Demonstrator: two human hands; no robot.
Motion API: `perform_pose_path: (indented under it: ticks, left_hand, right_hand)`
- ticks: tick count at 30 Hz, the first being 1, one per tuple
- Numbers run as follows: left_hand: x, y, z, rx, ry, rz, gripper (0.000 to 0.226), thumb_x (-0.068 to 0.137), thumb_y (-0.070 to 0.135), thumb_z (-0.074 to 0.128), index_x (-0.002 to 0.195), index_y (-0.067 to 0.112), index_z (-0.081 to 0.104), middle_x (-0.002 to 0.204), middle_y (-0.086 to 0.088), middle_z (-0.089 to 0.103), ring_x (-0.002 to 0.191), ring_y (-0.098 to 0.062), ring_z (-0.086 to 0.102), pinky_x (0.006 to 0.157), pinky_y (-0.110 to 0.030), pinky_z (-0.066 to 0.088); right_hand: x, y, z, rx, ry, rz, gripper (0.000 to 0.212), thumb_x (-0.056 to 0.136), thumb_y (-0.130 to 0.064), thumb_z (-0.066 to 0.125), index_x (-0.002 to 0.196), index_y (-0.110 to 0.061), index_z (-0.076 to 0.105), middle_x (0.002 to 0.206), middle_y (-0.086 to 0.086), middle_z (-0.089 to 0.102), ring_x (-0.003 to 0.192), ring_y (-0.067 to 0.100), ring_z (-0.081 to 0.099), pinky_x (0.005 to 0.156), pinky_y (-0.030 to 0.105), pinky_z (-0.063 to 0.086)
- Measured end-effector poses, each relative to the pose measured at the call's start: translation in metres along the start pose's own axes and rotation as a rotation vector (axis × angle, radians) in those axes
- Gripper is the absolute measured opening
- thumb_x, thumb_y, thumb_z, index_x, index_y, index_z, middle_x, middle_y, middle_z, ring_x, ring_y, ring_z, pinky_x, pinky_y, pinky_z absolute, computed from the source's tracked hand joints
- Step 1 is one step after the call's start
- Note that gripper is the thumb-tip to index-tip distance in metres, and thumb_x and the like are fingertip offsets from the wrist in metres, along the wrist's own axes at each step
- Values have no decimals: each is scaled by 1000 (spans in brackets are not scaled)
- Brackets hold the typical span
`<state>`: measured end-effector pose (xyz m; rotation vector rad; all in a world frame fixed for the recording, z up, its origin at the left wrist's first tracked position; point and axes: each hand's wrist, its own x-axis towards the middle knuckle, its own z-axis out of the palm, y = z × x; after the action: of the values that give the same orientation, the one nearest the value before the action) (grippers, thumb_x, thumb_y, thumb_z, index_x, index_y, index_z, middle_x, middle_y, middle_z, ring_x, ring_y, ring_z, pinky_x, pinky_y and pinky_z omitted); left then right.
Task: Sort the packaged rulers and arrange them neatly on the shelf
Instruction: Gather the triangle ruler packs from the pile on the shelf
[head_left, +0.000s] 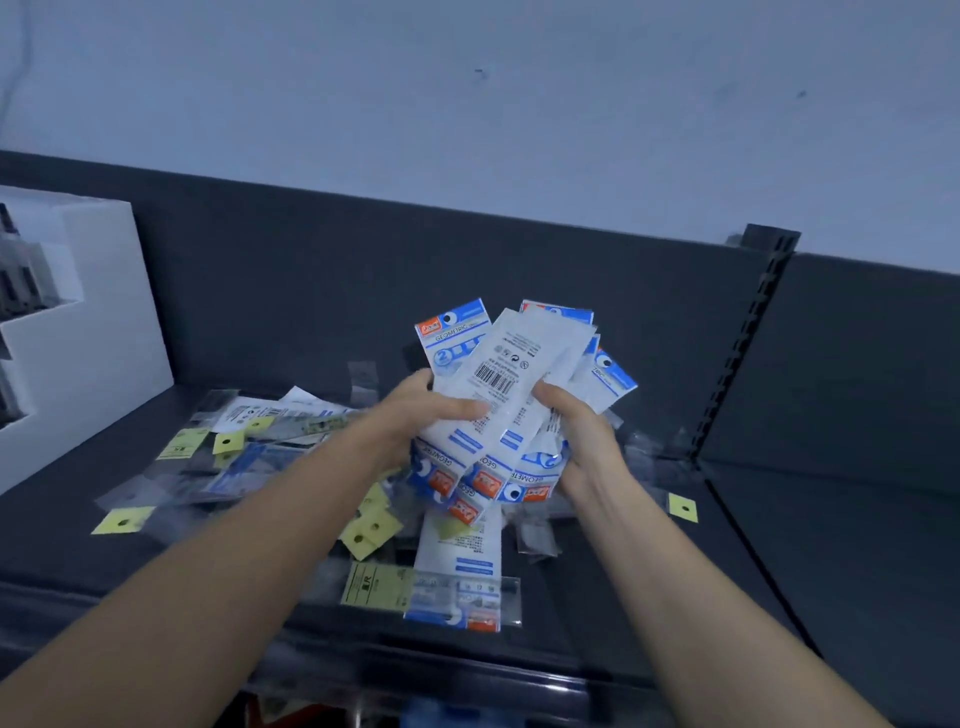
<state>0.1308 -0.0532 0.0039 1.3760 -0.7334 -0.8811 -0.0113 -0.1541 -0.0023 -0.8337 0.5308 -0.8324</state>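
Both hands hold up a fanned bundle of blue-and-white ruler packs above the dark shelf. My left hand grips the bundle from the left, thumb across the front pack. From the right, my right hand curls its fingers round the packs. The front pack shows its white back with a barcode. Below the bundle, one blue-and-white pack lies flat near the shelf's front edge. Clear packs with yellow header cards lie scattered on the shelf to the left.
A white box stands at the shelf's left end. A dark back panel rises behind the shelf, with a slotted upright post at the right. One yellow tag lies alone to the right of my right hand.
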Motion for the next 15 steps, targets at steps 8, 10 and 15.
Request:
perform_pose_path:
  ticks: [8,10,15]
  left_hand:
    - [-2,-5,62,-82,-97,25,38,78,-1,73,114,10,63,102,-9,74,89,-28,72,79,-46,58]
    - [-4,-6,80,-75,-134,25,37,79,-1,73,113,10,62,102,-9,74,88,-27,73,76,-44,59]
    - [-6,-4,131,-63,-191,23,35,81,-2,71,114,7,63,94,-8,75,80,-25,73,60,-34,58]
  right_hand:
    - [-33,-35,-40,12,62,-16,34,90,-16,64,122,-8,63,114,16,70,103,34,68,89,54,53]
    - [-44,-49,-55,-28,94,-8,27,89,-9,58,115,-8,65,110,17,71,99,34,69,85,52,55]
    - [-64,-79,-96,-149,235,-106,24,86,4,58,108,-1,64,98,18,73,85,32,72,75,50,58]
